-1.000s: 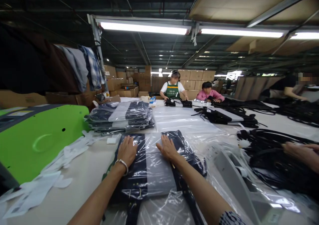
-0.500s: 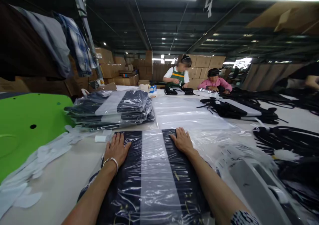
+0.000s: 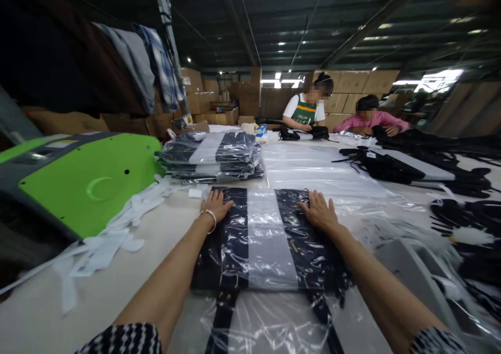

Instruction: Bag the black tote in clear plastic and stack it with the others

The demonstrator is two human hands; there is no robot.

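Head view only. Left hand (image 3: 214, 206) open, palm down, fingers spread, flat on the far left corner of the bagged tote (image 3: 270, 239); nothing gripped. Right hand (image 3: 319, 211) the same, flat on the far right corner. Pressing rather than holding, probably to keep the slippery film smooth and the tote square inside it. Bagged tote lying flat on the table (image 3: 148, 249), right in front, between both forearms: dark panels either side of a pale middle stripe, handles (image 3: 223, 312) trailing toward the near edge under loose film. Bracelet (image 3: 212, 216) on the left wrist.

Just beyond the left hand: stack of bagged totes (image 3: 213, 155), laid one on another, likely kept there for easy reach. Beyond the right hand: flat clear bags (image 3: 313, 168), spread out. Far left: green machine cover (image 3: 90, 179), white paper strips (image 3: 113, 236) scattered beside it. Far right: heap of black straps (image 3: 462, 213), well apart from both hands. Far end of the table: co-worker in green apron (image 3: 305, 111) and co-worker in pink (image 3: 371, 119), hands on their own dark items.
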